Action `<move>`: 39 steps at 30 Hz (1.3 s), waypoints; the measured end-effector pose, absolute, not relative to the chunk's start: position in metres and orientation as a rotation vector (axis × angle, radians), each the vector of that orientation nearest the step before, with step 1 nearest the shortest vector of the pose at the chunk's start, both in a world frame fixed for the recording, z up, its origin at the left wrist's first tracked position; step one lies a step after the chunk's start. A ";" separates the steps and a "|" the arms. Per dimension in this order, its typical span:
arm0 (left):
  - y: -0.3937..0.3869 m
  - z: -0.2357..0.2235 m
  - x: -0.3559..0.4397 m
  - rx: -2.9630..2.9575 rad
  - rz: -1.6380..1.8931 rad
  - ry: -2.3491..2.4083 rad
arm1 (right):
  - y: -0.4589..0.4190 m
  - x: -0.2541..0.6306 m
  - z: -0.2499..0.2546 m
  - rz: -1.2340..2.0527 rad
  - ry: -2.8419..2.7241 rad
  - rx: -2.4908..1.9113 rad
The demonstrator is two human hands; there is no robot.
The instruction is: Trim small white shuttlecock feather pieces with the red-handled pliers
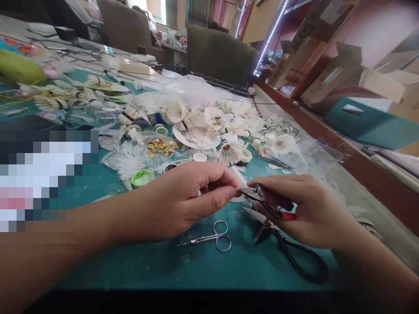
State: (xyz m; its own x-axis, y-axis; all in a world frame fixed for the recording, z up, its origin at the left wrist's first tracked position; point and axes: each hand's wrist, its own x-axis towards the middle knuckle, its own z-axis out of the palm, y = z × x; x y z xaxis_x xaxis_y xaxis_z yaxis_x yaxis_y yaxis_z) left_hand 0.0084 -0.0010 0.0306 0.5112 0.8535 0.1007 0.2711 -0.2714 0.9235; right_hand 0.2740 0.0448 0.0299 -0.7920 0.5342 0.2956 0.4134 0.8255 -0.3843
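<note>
Your left hand (199,192) is pinched narrow, thumb against forefinger, on a tiny piece (238,189) at the fingertips; too small to tell what it is. Your right hand (307,207) is wrapped round the pliers (258,194), red showing on the grip, tips pointing left and meeting the piece. Can't tell if they bite it. Both hands are mid-scene, over the near half of the green table (147,268). Small metal scissors (204,239) lie nearer you, between your hands, loops to the right. Black-handled scissors (271,226) lie below your right hand, blades apart, handles toward near right. Open green tub (142,178) sits just beyond your left wrist. Further off: gold bits (162,147) in clear plastic, then a white disc (196,138) with shuttlecocks (229,153) around it. Teal box (373,124) far right, dark chair (219,54) beyond the table's far side.
</note>
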 end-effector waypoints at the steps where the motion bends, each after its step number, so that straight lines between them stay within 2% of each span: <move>1: -0.002 0.030 0.009 1.802 0.798 0.955 | 0.045 0.274 0.030 0.430 -2.614 -0.712; 39: -0.003 0.026 0.011 2.133 0.933 1.103 | 0.047 0.274 0.030 0.584 -2.634 -0.790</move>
State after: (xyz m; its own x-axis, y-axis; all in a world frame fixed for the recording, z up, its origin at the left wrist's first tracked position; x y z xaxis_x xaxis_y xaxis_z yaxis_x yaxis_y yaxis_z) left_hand 0.0107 -0.0026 0.0255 0.4197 0.8480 0.3236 0.4601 -0.5061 0.7295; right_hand 0.2743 0.0471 0.0304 -0.7922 0.5798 0.1905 0.4449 0.7623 -0.4701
